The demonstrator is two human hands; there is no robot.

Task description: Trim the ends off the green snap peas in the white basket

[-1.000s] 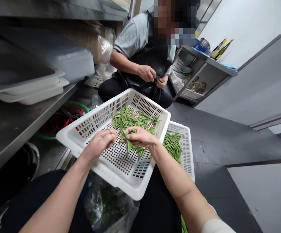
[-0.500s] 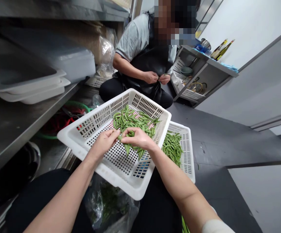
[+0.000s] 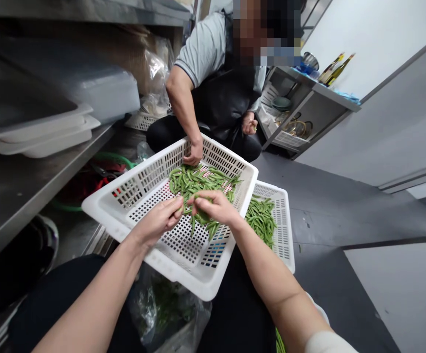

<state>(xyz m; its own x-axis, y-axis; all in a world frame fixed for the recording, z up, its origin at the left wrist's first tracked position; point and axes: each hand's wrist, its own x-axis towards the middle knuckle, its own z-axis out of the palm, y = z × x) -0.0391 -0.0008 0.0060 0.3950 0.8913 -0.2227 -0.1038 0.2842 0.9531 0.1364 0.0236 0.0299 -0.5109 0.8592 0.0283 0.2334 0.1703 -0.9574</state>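
Note:
A white slotted basket (image 3: 132, 191) rests on my lap with a heap of green pea pods (image 3: 194, 179) at its far side. My right hand (image 3: 215, 208) is closed round a bunch of pods (image 3: 203, 220) that hang below it, over the basket. My left hand (image 3: 159, 220) pinches the tip of one pod (image 3: 185, 207) sticking out of that bunch. A second white basket (image 3: 281, 218) with more pods (image 3: 262, 220) lies on the floor to the right.
A co-worker (image 3: 220, 78) squats opposite, one hand (image 3: 194, 157) reaching into my basket. Steel shelf (image 3: 21, 181) with white trays (image 3: 39, 132) stands left. A plastic bag of scraps (image 3: 165, 304) lies between my knees. A grey shelf unit (image 3: 308, 108) with bottles (image 3: 334, 68) is behind.
My left hand closed in on the bunch and now pinches a pod tip. The co-worker's hand moved down from the lap into the far side of my basket.

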